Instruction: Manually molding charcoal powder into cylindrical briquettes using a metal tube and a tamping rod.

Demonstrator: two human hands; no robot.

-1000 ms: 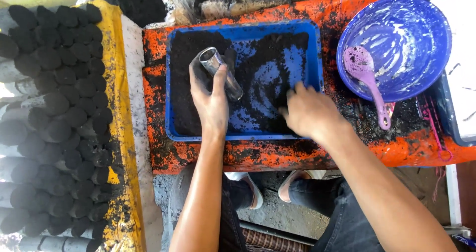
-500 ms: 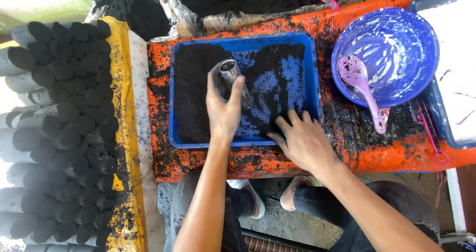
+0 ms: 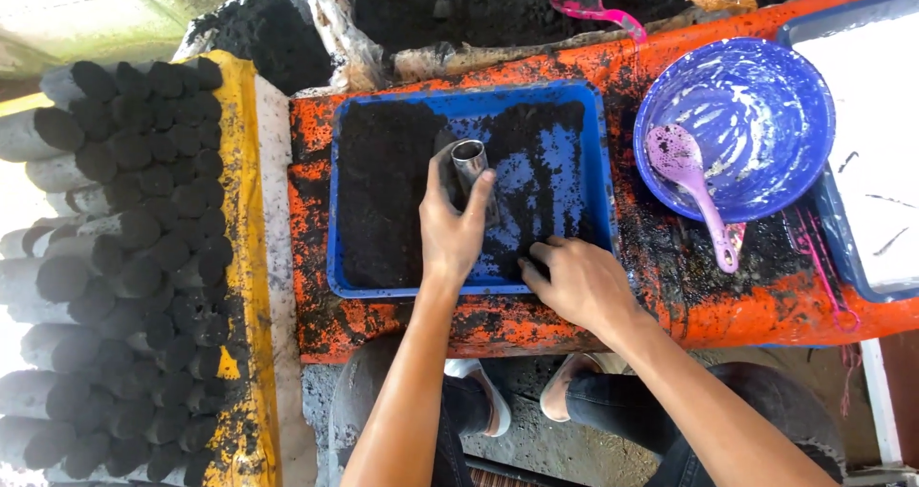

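My left hand (image 3: 452,226) is clenched around a metal tube (image 3: 470,166), held upright over the middle of the blue tray (image 3: 603,176), open end up. My right hand (image 3: 577,281) rests at the tray's near edge, fingers spread in black powder (image 3: 383,185), holding nothing. Blue bowl (image 3: 756,113) with purple spoon (image 3: 691,182) sits right of the tray. Black cylinders (image 3: 124,257) are stacked at the left.

Blue tray (image 3: 603,176) dusted black; right of it, blue bowl (image 3: 766,94) streaked white, purple spoon (image 3: 691,185); beneath, orange table (image 3: 747,315) smeared black.
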